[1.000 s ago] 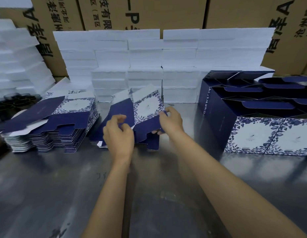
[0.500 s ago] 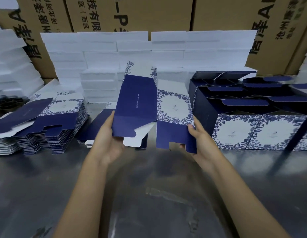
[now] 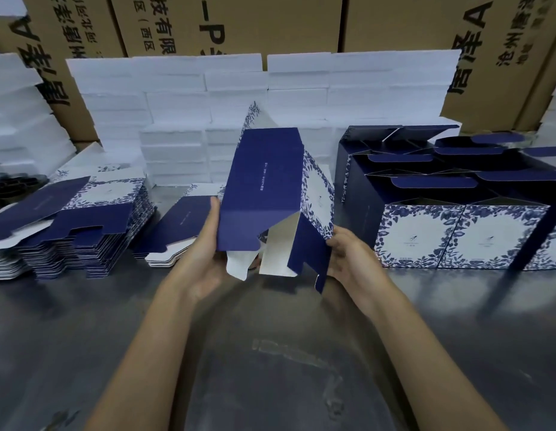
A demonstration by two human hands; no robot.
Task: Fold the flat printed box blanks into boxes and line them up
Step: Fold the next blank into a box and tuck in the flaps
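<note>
You hold the box blank point(image 3: 264, 194) up off the table point(image 3: 270, 368), squared into an open sleeve, directly ahead of you and between both hands, with its long axis running up and away from you and its upper end tipped toward the white foam stacks point(image 3: 177, 98). Your left hand point(image 3: 205, 262) holds the sleeve's plain navy wall, thumb lying straight up along the near left edge and palm under the lower corner, while your right hand point(image 3: 348, 259) grips the lower right edge beside the floral panel, fingers curled against it. The hands stand apart, one on each side of the sleeve's lower end, where the bottom flaps point(image 3: 270, 259) hang loose and unfolded toward you, white insides showing. That end is the one the next move probably turns on: the flaps point down at your wrists, so both hands are equally near them, the right perhaps closer to the long navy flap. Below the sleeve the table gives open room for pressing the bottom shut. To your right the finished boxes point(image 3: 457, 241) stand in rows, their near faces in line, so the new box most likely goes next to that row. To your left lie the flat blank stacks point(image 3: 80, 225), well apart from the sleeve.
</note>
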